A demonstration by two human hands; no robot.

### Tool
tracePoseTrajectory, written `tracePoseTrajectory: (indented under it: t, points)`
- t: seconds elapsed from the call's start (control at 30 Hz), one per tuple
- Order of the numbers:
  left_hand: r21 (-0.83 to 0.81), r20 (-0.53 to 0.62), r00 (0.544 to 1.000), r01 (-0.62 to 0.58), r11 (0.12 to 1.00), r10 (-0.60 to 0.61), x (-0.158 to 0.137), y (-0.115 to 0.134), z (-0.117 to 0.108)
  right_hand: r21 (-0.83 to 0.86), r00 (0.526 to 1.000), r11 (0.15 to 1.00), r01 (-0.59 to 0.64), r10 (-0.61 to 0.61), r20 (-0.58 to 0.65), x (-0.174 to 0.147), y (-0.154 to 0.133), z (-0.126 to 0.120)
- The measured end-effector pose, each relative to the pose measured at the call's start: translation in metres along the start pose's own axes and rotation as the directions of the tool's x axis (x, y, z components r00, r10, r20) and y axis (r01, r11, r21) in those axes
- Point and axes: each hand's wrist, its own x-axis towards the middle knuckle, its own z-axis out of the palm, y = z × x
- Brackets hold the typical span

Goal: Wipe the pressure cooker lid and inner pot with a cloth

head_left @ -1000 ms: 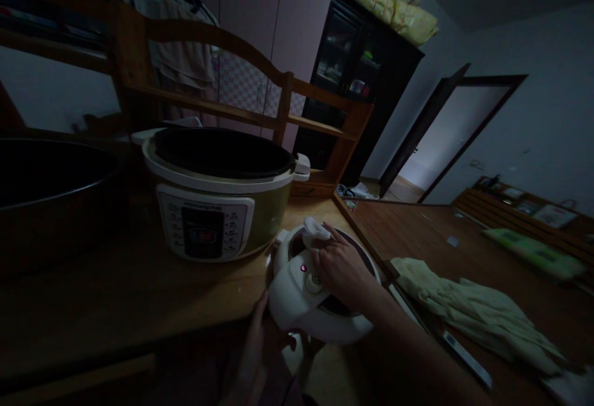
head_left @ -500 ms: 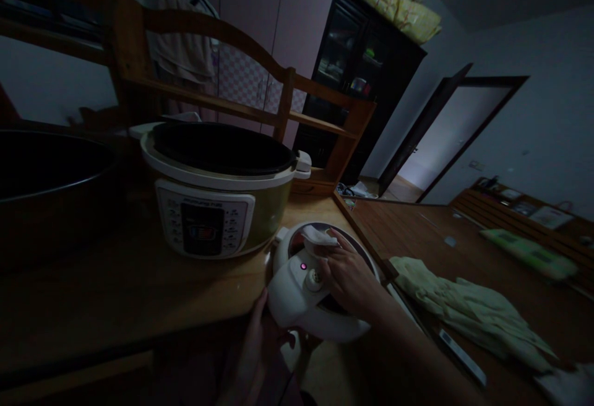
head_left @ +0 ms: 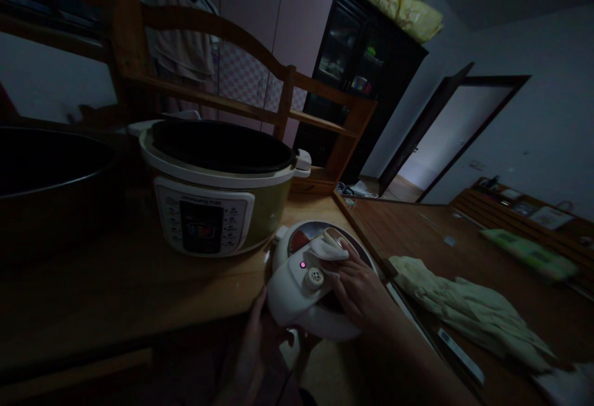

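A white pressure-cooker lid (head_left: 297,291) with a metal face lies at the front edge of a wooden counter (head_left: 116,294). My right hand (head_left: 359,285) presses a small white cloth (head_left: 327,246) onto the lid's top. My left hand (head_left: 255,344) grips the lid's near rim from below. The cooker body (head_left: 218,186), olive and cream with a dark inner pot and a front control panel, stands open just behind the lid.
A large dark pot (head_left: 46,177) sits at the left. A wooden rack (head_left: 208,65) rises behind the cooker. A pale cloth (head_left: 468,313) lies on the brown surface at right. A black cabinet (head_left: 362,78) and an open doorway (head_left: 445,140) lie beyond.
My right hand has slid the white cloth rightwards and slightly nearer across the lid. My left hand keeps its hold on the rim.
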Motion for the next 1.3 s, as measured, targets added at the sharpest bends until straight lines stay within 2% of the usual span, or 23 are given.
tracePoseTrajectory:
  t: [0.1, 0.27, 0.7, 0.8, 0.87, 0.97, 1.03, 1.13, 1.23, 1.3]
  points:
    - [0.016, -0.008, 0.998, -0.055, 0.998, 0.056, -0.003, -0.001, 0.002, 0.015, 1.000, 1.000, -0.023, 0.023, -0.005, -0.010, 0.000, 0.004]
    - [0.008, -0.029, 0.996, -0.081, 0.997, 0.081, 0.002, -0.004, -0.003, 0.058, 0.998, 0.997, -0.059, 0.060, -0.019, -0.027, -0.003, 0.005]
    - [0.013, -0.010, 1.000, 0.002, 1.000, -0.002, 0.004, -0.001, -0.005, 0.103, 0.997, 0.995, 0.007, 0.000, -0.072, -0.047, -0.002, -0.001]
    - [0.011, 0.005, 1.000, 0.008, 1.000, -0.008, 0.005, -0.001, -0.005, 0.079, 0.990, 0.995, 0.068, -0.058, -0.132, -0.050, 0.004, -0.006]
    - [-0.005, 0.000, 1.000, 0.012, 1.000, -0.012, 0.005, -0.001, -0.004, 0.087, 0.975, 0.994, 0.067, -0.047, -0.215, -0.050, 0.009, -0.012]
    - [-0.007, 0.005, 1.000, 0.012, 1.000, -0.012, 0.005, 0.000, -0.003, 0.133, 0.933, 0.991, -0.011, 0.058, -0.355, -0.042, 0.014, -0.019]
    - [-0.003, 0.013, 1.000, 0.007, 1.000, -0.007, 0.004, 0.001, -0.002, 0.173, 0.918, 0.983, -0.059, 0.122, -0.378, -0.028, 0.014, -0.021]
    - [-0.025, 0.011, 1.000, 0.026, 0.999, -0.026, 0.000, 0.000, 0.000, 0.216, 0.947, 0.973, -0.080, 0.142, -0.289, -0.001, 0.008, -0.018]
    - [-0.066, 0.002, 0.999, -0.047, 0.997, 0.048, -0.003, -0.003, 0.002, 0.218, 0.978, 0.974, -0.058, 0.100, -0.184, 0.025, 0.002, -0.010]
    - [-0.056, 0.003, 0.998, -0.063, 0.996, 0.063, -0.002, -0.003, 0.002, 0.163, 0.988, 0.986, -0.046, 0.069, -0.136, 0.039, -0.001, -0.004]
